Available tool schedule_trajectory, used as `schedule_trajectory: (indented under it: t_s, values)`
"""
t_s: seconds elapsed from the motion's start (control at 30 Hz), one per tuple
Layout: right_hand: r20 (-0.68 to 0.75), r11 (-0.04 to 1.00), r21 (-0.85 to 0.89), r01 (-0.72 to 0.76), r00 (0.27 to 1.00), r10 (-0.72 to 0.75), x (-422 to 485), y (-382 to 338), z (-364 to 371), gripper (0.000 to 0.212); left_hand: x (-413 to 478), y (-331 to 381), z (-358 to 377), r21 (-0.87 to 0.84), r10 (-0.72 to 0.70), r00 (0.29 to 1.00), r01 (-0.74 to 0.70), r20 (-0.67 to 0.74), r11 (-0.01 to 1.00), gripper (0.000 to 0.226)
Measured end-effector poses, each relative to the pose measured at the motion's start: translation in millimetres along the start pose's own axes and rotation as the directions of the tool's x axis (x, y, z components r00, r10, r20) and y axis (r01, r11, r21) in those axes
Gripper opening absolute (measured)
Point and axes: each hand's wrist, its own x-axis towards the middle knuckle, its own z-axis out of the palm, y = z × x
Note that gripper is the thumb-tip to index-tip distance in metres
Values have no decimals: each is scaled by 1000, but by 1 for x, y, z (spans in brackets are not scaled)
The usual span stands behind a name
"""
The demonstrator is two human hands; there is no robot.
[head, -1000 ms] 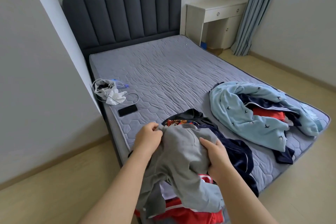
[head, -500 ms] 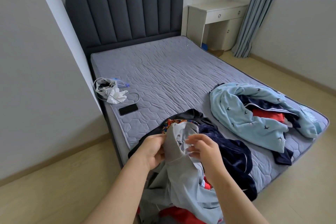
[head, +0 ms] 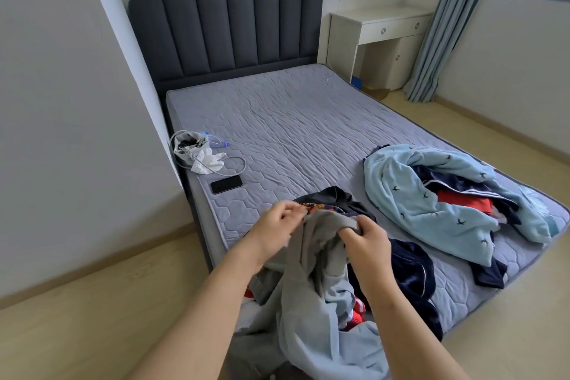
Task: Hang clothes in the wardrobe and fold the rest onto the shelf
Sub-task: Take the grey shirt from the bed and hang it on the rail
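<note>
A grey garment (head: 308, 296) hangs from both my hands above the near corner of the bed. My left hand (head: 279, 225) pinches its upper edge on the left. My right hand (head: 367, 241) grips a bunched fold of it on the right. Under it lie a dark navy garment (head: 413, 274) and red clothing (head: 357, 311). A light blue fleece garment with small bird marks (head: 431, 203) is heaped at the right of the mattress, wrapped round navy and red pieces.
The grey quilted mattress (head: 293, 120) has a dark padded headboard (head: 228, 31). A black phone (head: 226, 184), a white cable and a small open pouch (head: 191, 148) lie near its left edge. A white desk (head: 385, 31) and blue curtain (head: 444, 25) stand beyond.
Both hands have worked along the grey garment and lifted its top edge a little higher. The right hand moved from a flat fold to a bunched grip.
</note>
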Motion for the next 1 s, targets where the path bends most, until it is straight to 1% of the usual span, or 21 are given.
schedule_trajectory:
  t_s: [0.07,0.1,0.17,0.2,0.23,0.27,0.33,0.4,0.43,0.5,0.57,0.63,0.67,0.7,0.73,0.77,0.8,0.83,0.9,0.93,1.0]
  values:
    - [-20,1000,-16,17,1000,-18,-3,-5,3,34,-6,2,5,101,20,968,-47,248,994,34]
    - [-11,1000,6,25,1000,-25,-5,-6,6,34,-7,0,7,223,-1,955,-68,296,973,42]
    - [1,997,62,49,999,-49,-8,-8,10,31,-3,-11,8,486,25,983,-111,180,867,36]
    - [4,995,79,66,998,-66,-9,-9,11,26,-4,-14,6,563,57,996,-86,70,822,27]
    - [8,993,87,83,996,-84,-10,-10,14,21,-4,-17,4,556,57,998,-37,-19,830,20]
    - [14,992,89,92,995,-94,-10,-12,16,16,-5,-20,0,468,21,997,15,-72,884,15]
    - [48,994,66,88,995,-91,-9,-15,22,12,-8,-22,-11,45,-146,988,148,-58,988,14]
    - [134,997,-15,73,989,-70,-9,-18,31,13,-14,-18,-29,-379,-230,972,229,45,897,20]
    - [193,996,-52,75,979,-64,-9,-19,37,14,-16,-16,-40,-515,-218,973,225,74,828,21]
    - [309,989,-114,99,949,-59,-13,-21,53,11,-25,-11,-64,-673,-187,979,190,78,715,21]
    - [397,979,-150,134,916,-65,-19,-26,74,16,-40,-7,-88,-744,-157,986,150,61,651,13]
    - [434,975,-149,163,897,-84,-25,-41,99,25,-56,-7,-117,-733,-126,992,89,5,674,19]
    - [429,974,-136,179,897,-104,-29,-52,113,28,-65,-9,-133,-654,-106,993,42,-58,755,29]
    - [416,975,-113,192,900,-129,-33,-64,127,30,-75,-12,-150,-476,-78,985,-5,-153,880,41]
    - [408,975,-82,206,900,-156,-39,-78,143,29,-87,-16,-167,-196,-28,962,-26,-270,980,50]
    - [411,973,-48,225,892,-186,-46,-93,159,27,-100,-20,-185,112,76,926,-37,-370,993,55]
    - [426,967,-14,253,877,-223,-56,-108,176,25,-114,-26,-203,359,197,888,-38,-416,932,56]
    - [446,958,22,285,855,-265,-68,-122,193,23,-129,-32,-220,497,268,868,-28,-419,867,56]
    - [478,934,103,342,807,-348,-95,-150,226,24,-161,-50,-255,623,290,831,84,-475,778,55]
    - [493,917,144,371,777,-392,-111,-164,242,27,-178,-59,-272,668,298,782,193,-547,719,53]
    - [533,877,220,427,700,-475,-146,-190,275,32,-216,-79,-307,671,351,623,401,-699,624,44]
